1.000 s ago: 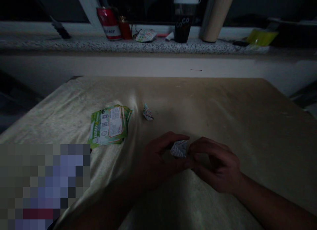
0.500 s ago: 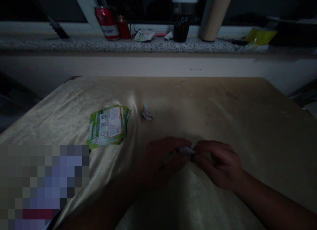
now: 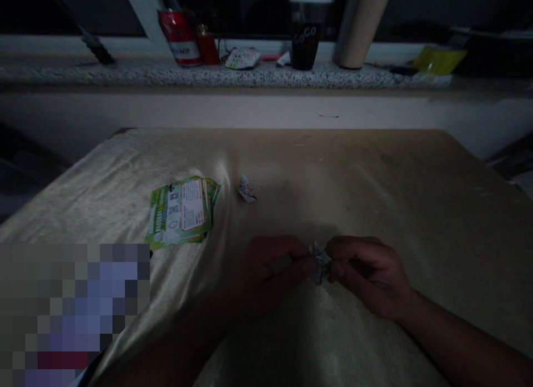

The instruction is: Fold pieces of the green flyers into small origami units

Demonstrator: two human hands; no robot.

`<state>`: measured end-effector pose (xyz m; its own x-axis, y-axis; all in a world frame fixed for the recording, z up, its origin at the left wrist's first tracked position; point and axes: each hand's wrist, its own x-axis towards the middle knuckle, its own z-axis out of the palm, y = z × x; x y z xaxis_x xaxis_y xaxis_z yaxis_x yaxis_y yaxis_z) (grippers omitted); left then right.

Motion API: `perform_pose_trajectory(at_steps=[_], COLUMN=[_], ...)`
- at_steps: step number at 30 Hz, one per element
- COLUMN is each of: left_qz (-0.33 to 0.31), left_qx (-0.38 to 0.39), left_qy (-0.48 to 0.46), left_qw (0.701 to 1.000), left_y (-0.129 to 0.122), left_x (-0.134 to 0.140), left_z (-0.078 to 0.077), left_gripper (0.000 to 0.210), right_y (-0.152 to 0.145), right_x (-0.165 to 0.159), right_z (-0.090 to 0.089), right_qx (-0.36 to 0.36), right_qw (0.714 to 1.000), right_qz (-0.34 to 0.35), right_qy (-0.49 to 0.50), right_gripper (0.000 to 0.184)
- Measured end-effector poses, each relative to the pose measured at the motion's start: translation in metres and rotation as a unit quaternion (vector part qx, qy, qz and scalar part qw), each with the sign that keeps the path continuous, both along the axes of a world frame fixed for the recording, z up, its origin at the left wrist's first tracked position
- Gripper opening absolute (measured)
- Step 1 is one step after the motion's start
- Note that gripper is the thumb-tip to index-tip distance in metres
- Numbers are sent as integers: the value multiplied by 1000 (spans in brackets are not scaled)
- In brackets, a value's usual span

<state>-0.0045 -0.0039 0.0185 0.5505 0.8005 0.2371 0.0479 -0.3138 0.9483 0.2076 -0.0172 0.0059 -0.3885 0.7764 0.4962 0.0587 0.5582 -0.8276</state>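
Note:
A small folded piece of printed paper point(image 3: 318, 264) is pinched between my two hands, low over the table. My left hand point(image 3: 272, 270) grips its left side with thumb and fingers. On its right side, my right hand point(image 3: 370, 273) holds it between thumb and forefinger. Farther back and to the left stands a small folded paper boat point(image 3: 247, 189), touched by neither hand. A stack of green printed leaflets point(image 3: 183, 212) lies left of my hands. The dim light hides the fine folds of the held paper.
A pale satin cloth covers the table point(image 3: 408, 170). On the speckled windowsill point(image 3: 258, 79) behind it stand a red can point(image 3: 180, 37), a red lighter point(image 3: 207, 45), a lidded dark cup point(image 3: 306, 34), a cardboard tube point(image 3: 362, 31) and a yellow packet point(image 3: 440, 60).
The held paper has turned and spread, from a flat narrow strip to a taller pointed shape. My fingers have shifted on its sides. The boat and leaflets have stayed put.

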Motion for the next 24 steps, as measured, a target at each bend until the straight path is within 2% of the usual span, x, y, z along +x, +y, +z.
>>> perform_pose_trajectory(at_steps=[8,16,24], left_qz=[26,34,55], left_qx=[90,157,174], left_qy=[-10,-56,-65], left_qw=[996,985,981], left_y=[-5,-2,-5], left_x=[3,4,8], left_z=[1,-3,1], left_gripper=[16,8,6], right_y=[-1,0,-1], right_x=[-2,-1,-4], right_z=[7,7,9], right_qx=[85,68,89], right_qw=[996,998,996], right_qz=[-23,-14,-28], right_qy=[-12,5,5], right_gripper=[9,7,12])
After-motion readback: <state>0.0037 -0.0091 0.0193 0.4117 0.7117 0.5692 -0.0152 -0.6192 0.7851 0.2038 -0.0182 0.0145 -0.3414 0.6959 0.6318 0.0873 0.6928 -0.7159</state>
